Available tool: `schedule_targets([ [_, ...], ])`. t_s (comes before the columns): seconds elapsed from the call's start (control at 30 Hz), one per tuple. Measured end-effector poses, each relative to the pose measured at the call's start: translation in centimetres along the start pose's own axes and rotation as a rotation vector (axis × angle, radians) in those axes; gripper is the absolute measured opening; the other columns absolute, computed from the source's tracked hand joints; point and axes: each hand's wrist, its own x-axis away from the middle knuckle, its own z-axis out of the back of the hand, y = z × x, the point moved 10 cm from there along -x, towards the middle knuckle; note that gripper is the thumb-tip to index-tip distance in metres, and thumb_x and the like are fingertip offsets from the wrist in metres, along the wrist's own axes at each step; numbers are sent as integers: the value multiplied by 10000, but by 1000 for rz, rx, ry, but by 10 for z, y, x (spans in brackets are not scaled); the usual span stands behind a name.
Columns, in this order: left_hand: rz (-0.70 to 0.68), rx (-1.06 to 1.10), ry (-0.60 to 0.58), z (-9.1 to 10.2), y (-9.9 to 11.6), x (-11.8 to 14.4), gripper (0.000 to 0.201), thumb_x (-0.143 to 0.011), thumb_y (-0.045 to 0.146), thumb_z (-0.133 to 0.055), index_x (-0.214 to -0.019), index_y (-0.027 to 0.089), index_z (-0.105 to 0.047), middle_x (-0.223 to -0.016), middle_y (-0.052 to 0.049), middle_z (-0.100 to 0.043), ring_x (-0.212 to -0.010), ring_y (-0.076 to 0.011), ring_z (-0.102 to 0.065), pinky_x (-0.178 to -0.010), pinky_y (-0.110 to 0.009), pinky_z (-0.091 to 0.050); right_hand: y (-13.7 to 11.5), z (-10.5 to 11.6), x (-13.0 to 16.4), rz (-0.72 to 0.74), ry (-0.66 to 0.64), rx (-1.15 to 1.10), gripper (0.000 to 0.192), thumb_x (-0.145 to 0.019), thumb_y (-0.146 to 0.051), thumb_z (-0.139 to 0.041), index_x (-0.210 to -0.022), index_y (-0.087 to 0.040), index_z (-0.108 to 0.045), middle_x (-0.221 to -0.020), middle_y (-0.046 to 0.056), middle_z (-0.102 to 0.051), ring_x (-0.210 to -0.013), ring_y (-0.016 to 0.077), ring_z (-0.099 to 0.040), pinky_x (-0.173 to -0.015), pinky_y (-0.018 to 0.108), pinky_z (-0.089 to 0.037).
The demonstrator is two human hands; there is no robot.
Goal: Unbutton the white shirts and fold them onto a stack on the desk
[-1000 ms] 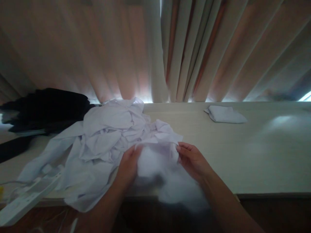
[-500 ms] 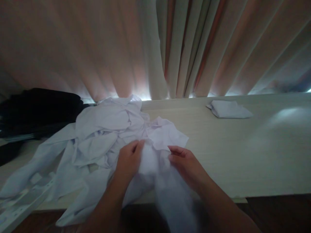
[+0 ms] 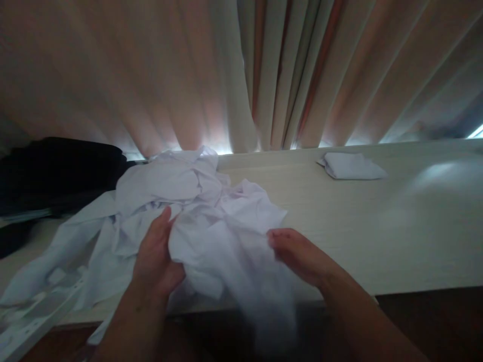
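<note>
A rumpled white shirt (image 3: 219, 241) lies over the front part of the table, and its lower end hangs, blurred, past the front edge. My left hand (image 3: 154, 261) is at the shirt's left side, thumb and fingers apart, with a fold of cloth against the palm. Some of its fingertips are hidden. At the right side of the shirt, my right hand (image 3: 296, 251) has its fingers pinched together on the cloth edge. Behind and left of the shirt is a heap of more white clothes (image 3: 158, 181), with sleeves trailing left.
Dark folded clothes (image 3: 60, 171) are stacked at the far left. A folded white cloth (image 3: 352, 166) lies at the back right of the pale table (image 3: 415, 236). Long curtains (image 3: 188, 75) hang behind. A white perforated rail (image 3: 41, 314) stands at the lower left.
My left hand has moved left and opened from its pinch on the shirt. The cloth between my hands has spread out wider. My right hand has shifted slightly right.
</note>
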Motion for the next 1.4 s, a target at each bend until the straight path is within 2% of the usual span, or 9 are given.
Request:
schedule_targets([
  [0.13, -66, 118, -14, 10, 14, 6, 317, -862, 520, -509, -856, 243, -665, -608, -7, -586, -653, -200, -577, -574, -301, -470, -37, 23, 15, 149, 94, -303, 171, -774, -344, -718, -877, -209, -737, -938, 42, -724, -861, 202, -636, -814, 323, -497],
  [0.23, -133, -1, -238, -30, 6, 10, 286, -820, 461, -599, -688, 209, -623, -649, 6, -609, -650, -168, -553, -595, -268, -451, -35, 33, 17, 200, 151, -290, 145, -769, -317, -749, -838, -189, -738, -911, 39, -720, -875, 193, -627, -855, 323, -483],
  [0.33, -74, -86, -438, -79, -20, 20, 362, -836, 464, -534, -615, 191, -620, -639, -24, -638, -661, -199, -578, -605, -294, -464, -5, 21, 11, 111, 103, -260, 143, -766, -291, -777, -771, -160, -721, -807, 18, -678, -755, 139, -578, -758, 278, -453],
  [0.43, -2, -83, -365, -98, -33, 27, 325, -847, 418, -496, -770, 176, -700, -840, -88, -733, -897, -266, -649, -779, -357, -508, 17, 7, 7, 83, 104, -227, 186, -774, -319, -780, -751, -145, -718, -694, -13, -610, -629, 96, -479, -624, 246, -373],
  [0.57, -43, -15, -285, -110, -20, 33, 347, -913, 388, -438, -956, 160, -696, -1063, -115, -732, -1039, -253, -634, -913, -361, -476, 15, 0, 3, 170, 203, -218, 218, -758, -338, -783, -704, -140, -711, -610, -31, -549, -588, 90, -428, -578, 252, -325],
  [0.83, -160, -6, -255, -119, -18, 16, 300, -929, 414, -516, -900, 160, -672, -853, -27, -697, -817, -182, -614, -756, -276, -456, 22, 1, -21, 136, 268, -338, 205, -743, -359, -783, -829, -177, -744, -769, 31, -699, -711, 164, -596, -712, 305, -472],
  [0.97, -101, -7, -224, -117, -33, 7, 301, -928, 411, -515, -822, 161, -645, -774, -5, -657, -752, -164, -574, -686, -256, -430, 22, 10, -29, 169, 409, -7, 208, -784, -387, -739, -840, -187, -751, -777, 29, -714, -704, 169, -597, -662, 294, -456],
  [1.13, -44, 56, -256, -119, -44, 8, 312, -933, 427, -496, -811, 171, -628, -767, -2, -655, -760, -165, -572, -677, -248, -430, 19, 5, -34, 193, 426, 249, 208, -832, -374, -687, -884, -197, -784, -860, 44, -752, -819, 208, -651, -757, 325, -487],
  [1.4, -55, -165, -136, -104, -51, 6, 261, -883, 350, -550, -682, 186, -568, -606, 36, -526, -599, -130, -455, -549, -237, -329, 39, 19, -33, 148, 500, 66, 281, -799, -457, -741, -937, -218, -792, -871, 63, -764, -766, 217, -661, -689, 336, -509],
])
